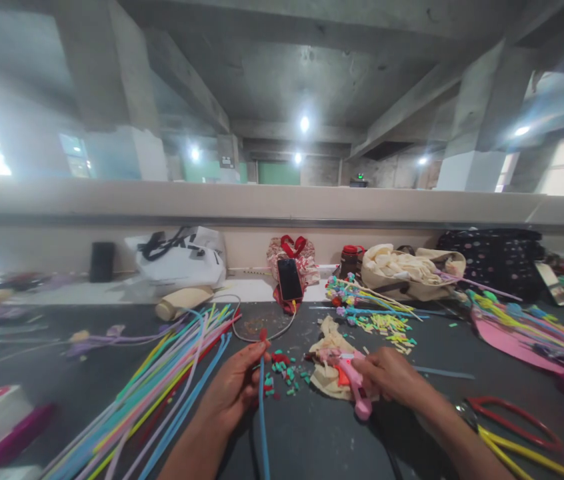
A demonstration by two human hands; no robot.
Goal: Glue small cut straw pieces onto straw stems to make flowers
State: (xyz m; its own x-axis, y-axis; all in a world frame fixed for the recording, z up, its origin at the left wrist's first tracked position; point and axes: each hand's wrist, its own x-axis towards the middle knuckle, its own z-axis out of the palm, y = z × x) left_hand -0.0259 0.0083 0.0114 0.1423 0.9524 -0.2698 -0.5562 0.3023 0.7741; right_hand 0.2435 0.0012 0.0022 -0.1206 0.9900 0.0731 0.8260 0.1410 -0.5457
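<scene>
My left hand (237, 383) is closed, pinching a blue pipe cleaner (263, 420) upright between thumb and fingers. A small red piece (263, 335) shows at the pipe cleaner's top end. On the right, the fingers of my right hand (385, 373) are closed on a pink hot glue gun (357, 387), which is over a crumpled beige cloth (329, 333). Its nozzle points left, towards my left hand. Between my hands, small teal and red cut pieces (289, 375) lie scattered on the dark table (312, 440).
A bundle of coloured pipe cleaners (177, 387) lies left. Behind are a phone (290, 280) on a cable, a white bag (182, 257) and yellow cut pieces (387, 327). Red-handled scissors (517, 417) lie right, near finished-looking stems on a pink sheet (502, 337).
</scene>
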